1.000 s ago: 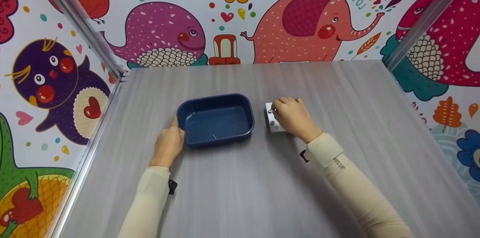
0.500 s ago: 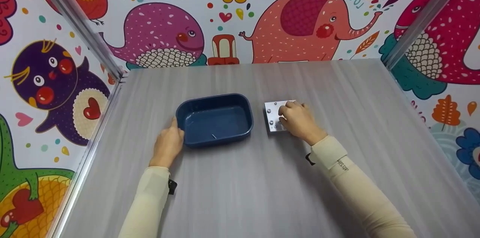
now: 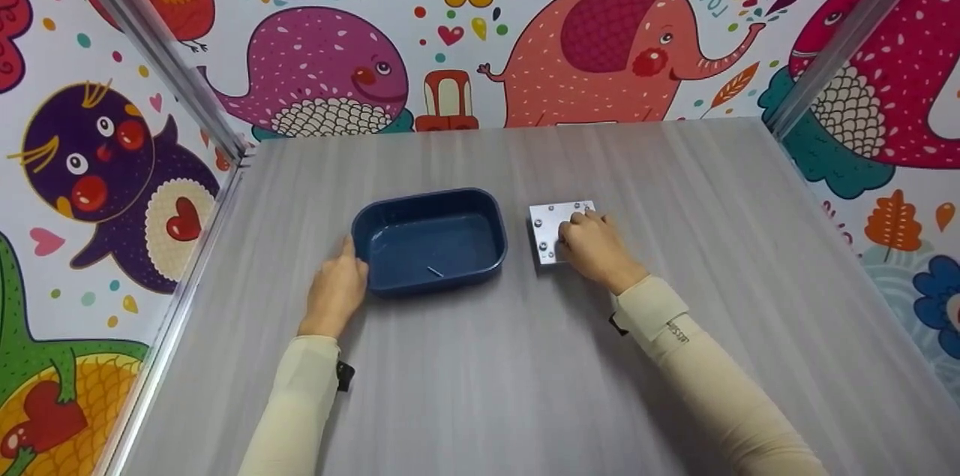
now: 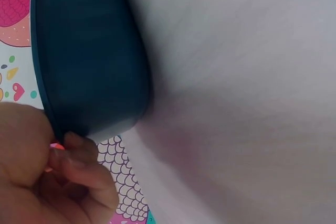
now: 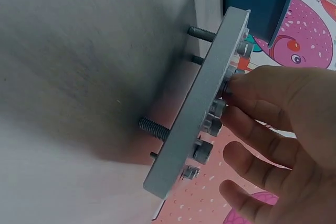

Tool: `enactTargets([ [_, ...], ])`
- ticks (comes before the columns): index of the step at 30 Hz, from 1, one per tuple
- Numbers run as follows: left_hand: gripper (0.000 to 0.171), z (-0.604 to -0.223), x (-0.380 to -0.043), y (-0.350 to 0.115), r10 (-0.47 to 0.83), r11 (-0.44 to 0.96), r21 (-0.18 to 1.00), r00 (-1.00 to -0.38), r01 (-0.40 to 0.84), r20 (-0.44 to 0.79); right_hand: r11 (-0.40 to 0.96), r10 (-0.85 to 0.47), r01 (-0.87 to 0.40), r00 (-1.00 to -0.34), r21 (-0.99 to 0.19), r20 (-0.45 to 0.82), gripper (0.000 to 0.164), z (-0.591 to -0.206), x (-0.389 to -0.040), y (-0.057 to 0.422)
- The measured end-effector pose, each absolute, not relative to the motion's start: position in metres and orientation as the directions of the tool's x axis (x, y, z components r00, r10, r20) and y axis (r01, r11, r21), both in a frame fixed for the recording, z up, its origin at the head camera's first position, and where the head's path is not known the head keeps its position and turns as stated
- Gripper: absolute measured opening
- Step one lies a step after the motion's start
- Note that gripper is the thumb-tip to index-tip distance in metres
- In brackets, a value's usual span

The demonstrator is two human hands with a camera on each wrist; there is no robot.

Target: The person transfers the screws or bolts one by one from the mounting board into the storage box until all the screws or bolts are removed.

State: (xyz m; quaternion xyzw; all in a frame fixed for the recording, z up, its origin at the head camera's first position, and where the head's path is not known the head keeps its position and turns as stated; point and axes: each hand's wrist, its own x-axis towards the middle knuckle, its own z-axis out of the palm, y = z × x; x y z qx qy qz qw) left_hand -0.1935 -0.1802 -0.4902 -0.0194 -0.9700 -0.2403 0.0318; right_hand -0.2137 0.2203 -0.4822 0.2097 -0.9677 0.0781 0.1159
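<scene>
I have the left hand (image 3: 335,288) at the left end of a blue tray (image 3: 420,236), its thumb and fingers (image 4: 89,174) clamped on the rim. Inside, to the right of those fingers, I see one slim metal piece (image 3: 435,272) lying on the tray's floor, close to the near wall. Farther right, apart from the tray, the right hand (image 3: 604,254) has its thumb and forefinger pinched on a bolt (image 5: 227,87) in a silvery plate (image 3: 551,219); its other fingers are spread. More bolts (image 5: 202,151) stand in the plate around those fingertips, and threaded shanks (image 5: 155,128) poke out underneath.

From the head camera I get only part of the plate, since the right hand covers its near right portion. The pinched bolt is mostly hidden by the fingers, and I can't make out whether the piece in the tray is threaded. My left wrist feed shows just the tray's outer side. I can't tell whether the shank ends touch anything below.

Under both hands lies a grey, faintly streaked tabletop (image 3: 465,371), running on past the fingers to walls (image 3: 600,55) printed with cartoon animals, hearts and flowers. Metal posts (image 3: 150,48) rise at the far corners, beyond the fingers on either side.
</scene>
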Motion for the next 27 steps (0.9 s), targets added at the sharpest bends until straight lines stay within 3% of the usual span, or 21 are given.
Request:
enactTargets([
  [16,0.056,-0.491,-0.193,-0.181,0.033,0.882,0.465,-0.995,0.071,0.089,0.9,-0.394,-0.433,-0.859,-0.054,0.326,0.015,-0.469,-0.209,0.218],
  [27,0.055,-0.491,-0.192,-0.181,0.034,0.885,0.46,-0.995,0.076,0.098,0.88,-0.421,-0.472,-0.825,-0.05,0.377,0.006,-0.452,-0.209,0.203],
])
